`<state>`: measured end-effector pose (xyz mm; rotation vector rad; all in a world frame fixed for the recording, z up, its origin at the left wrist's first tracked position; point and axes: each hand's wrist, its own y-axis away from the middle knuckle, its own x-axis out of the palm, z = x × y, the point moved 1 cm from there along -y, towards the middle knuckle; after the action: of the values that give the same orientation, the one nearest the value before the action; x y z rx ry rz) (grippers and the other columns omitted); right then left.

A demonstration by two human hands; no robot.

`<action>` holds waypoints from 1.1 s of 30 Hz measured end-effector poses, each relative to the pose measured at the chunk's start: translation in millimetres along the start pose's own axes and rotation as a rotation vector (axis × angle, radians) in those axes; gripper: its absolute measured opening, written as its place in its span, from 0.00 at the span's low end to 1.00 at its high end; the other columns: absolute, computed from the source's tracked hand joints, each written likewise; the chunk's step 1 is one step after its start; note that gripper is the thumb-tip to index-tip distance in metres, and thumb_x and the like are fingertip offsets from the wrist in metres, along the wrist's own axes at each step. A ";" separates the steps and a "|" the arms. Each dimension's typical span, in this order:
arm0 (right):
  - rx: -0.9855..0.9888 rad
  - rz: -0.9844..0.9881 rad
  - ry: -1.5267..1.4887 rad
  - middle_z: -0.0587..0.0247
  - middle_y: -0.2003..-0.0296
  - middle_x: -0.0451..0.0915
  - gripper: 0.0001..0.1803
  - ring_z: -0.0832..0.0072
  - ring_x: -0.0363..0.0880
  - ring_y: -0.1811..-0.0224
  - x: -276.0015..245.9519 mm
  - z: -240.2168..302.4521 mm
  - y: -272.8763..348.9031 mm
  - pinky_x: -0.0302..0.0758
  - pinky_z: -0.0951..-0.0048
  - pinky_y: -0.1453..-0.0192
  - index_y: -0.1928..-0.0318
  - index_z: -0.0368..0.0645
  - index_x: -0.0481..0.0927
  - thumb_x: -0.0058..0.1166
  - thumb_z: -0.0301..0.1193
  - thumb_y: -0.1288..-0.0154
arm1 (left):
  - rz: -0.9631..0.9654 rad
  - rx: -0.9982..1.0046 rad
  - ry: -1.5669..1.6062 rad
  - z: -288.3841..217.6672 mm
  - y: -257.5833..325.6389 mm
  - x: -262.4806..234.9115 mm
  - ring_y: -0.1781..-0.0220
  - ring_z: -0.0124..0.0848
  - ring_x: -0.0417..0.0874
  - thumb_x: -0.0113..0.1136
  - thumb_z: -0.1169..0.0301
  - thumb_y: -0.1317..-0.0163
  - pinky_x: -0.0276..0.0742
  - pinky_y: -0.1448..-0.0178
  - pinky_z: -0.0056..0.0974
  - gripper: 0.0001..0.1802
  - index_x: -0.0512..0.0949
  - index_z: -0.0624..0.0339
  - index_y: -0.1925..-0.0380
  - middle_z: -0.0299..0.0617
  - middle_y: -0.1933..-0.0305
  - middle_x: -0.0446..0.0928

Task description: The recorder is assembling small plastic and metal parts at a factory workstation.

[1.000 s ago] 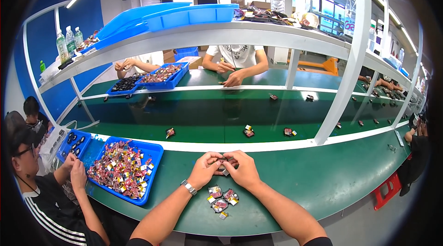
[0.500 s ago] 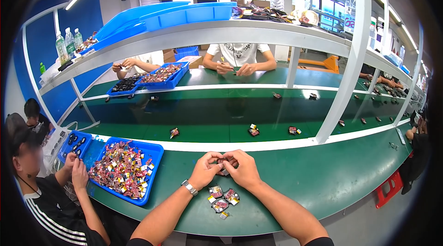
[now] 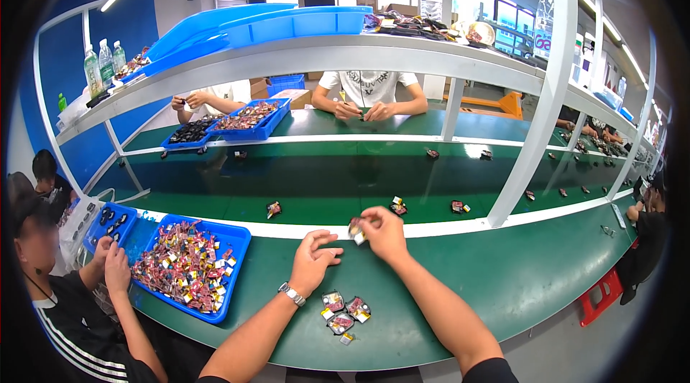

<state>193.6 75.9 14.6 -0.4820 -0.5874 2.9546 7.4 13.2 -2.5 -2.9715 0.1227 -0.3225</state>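
Observation:
My right hand (image 3: 388, 236) pinches a small dark-cased electronic module (image 3: 356, 231) with a reddish circuit board and a pale and yellow part hanging below. It holds the module over the bench's far edge, near the white rail. My left hand (image 3: 312, 262), with a metal watch on its wrist, is empty above the green bench, its fingers apart and pointing toward the module. Between my forearms lie three similar modules, a lower one (image 3: 341, 323), a left one (image 3: 332, 302) and a right one (image 3: 359, 307). A small yellow and white piece (image 3: 347, 339) lies just nearer.
At left, a blue tray (image 3: 243, 257) holds a heap of circuit pieces beside a co-worker's hands (image 3: 113, 261). Beyond the white rail (image 3: 445, 227), a green belt (image 3: 316, 174) carries spaced modules. A white post (image 3: 535, 117) and overhead shelf (image 3: 287, 52) stand ahead. More people sit opposite.
My hands have come apart. The right one has lifted the module away toward the rail; the left has let go and opened. The modules on the belt have shifted slightly.

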 end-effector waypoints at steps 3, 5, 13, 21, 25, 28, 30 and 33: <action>0.078 -0.151 0.091 0.56 0.68 0.85 0.11 0.67 0.85 0.66 8.7 -34.9 -43.4 0.79 0.68 0.57 0.59 0.37 0.82 0.62 0.27 0.43 | -0.048 -0.019 -0.047 2.6 -2.8 -3.9 0.49 0.39 0.82 0.53 0.82 0.38 0.83 0.50 0.39 0.20 0.65 0.66 0.45 0.55 0.40 0.72; 0.085 -0.147 0.144 0.56 0.67 0.84 0.12 0.64 0.84 0.64 13.2 -45.5 -52.5 0.78 0.67 0.55 0.58 0.37 0.82 0.64 0.27 0.44 | -0.029 -0.035 -0.055 1.7 -2.3 -1.5 0.50 0.39 0.83 0.53 0.82 0.38 0.83 0.50 0.38 0.18 0.68 0.68 0.47 0.53 0.42 0.74; 0.037 -0.345 0.720 0.55 0.51 0.73 0.26 0.56 0.71 0.48 -42.7 -45.0 -32.5 0.73 0.56 0.45 0.50 0.40 0.75 0.70 0.34 0.49 | 0.009 -0.035 -0.200 -1.3 -1.4 -8.9 0.53 0.34 0.84 0.52 0.82 0.39 0.82 0.51 0.36 0.12 0.75 0.70 0.55 0.49 0.49 0.79; 0.062 -0.272 0.332 0.58 0.57 0.79 0.29 0.61 0.75 0.53 -61.0 -65.4 -26.3 0.73 0.61 0.46 0.47 0.38 0.74 0.70 0.31 0.50 | 0.035 -0.018 -0.167 -4.3 -1.0 -6.6 0.57 0.33 0.83 0.53 0.80 0.37 0.81 0.54 0.36 0.10 0.74 0.68 0.55 0.49 0.52 0.80; -0.131 0.152 0.026 0.63 0.53 0.81 0.32 0.65 0.75 0.47 -38.2 -4.1 15.7 0.74 0.66 0.46 0.42 0.45 0.73 0.69 0.27 0.48 | 0.046 -0.066 -0.145 -8.4 -1.6 -11.0 0.60 0.31 0.83 0.50 0.72 0.30 0.81 0.58 0.33 0.12 0.73 0.68 0.51 0.48 0.53 0.80; -0.325 0.407 0.084 0.62 0.49 0.79 0.29 0.64 0.73 0.44 -26.7 31.0 43.3 0.71 0.64 0.40 0.42 0.46 0.75 0.67 0.27 0.47 | 0.257 -0.264 0.090 -17.0 2.0 -12.0 0.61 0.30 0.83 0.42 0.60 0.24 0.80 0.58 0.32 0.21 0.71 0.66 0.45 0.46 0.55 0.80; -0.389 0.475 0.093 0.61 0.49 0.79 0.27 0.61 0.72 0.44 -20.4 40.6 46.8 0.70 0.63 0.38 0.43 0.47 0.76 0.65 0.25 0.46 | 0.333 -0.300 0.116 -20.0 0.7 -12.7 0.60 0.31 0.82 0.44 0.61 0.25 0.79 0.57 0.33 0.20 0.71 0.66 0.44 0.46 0.54 0.79; -0.436 0.475 0.115 0.60 0.50 0.78 0.27 0.61 0.73 0.45 -17.1 46.8 49.6 0.71 0.64 0.40 0.44 0.46 0.77 0.64 0.24 0.46 | 0.389 -0.325 0.064 -16.7 0.8 -10.1 0.60 0.31 0.81 0.47 0.63 0.26 0.79 0.56 0.34 0.20 0.71 0.65 0.43 0.47 0.52 0.79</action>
<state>193.3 10.9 41.2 -0.9396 -1.2717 3.1853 -6.0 11.1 11.4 -3.1498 0.8201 -0.3762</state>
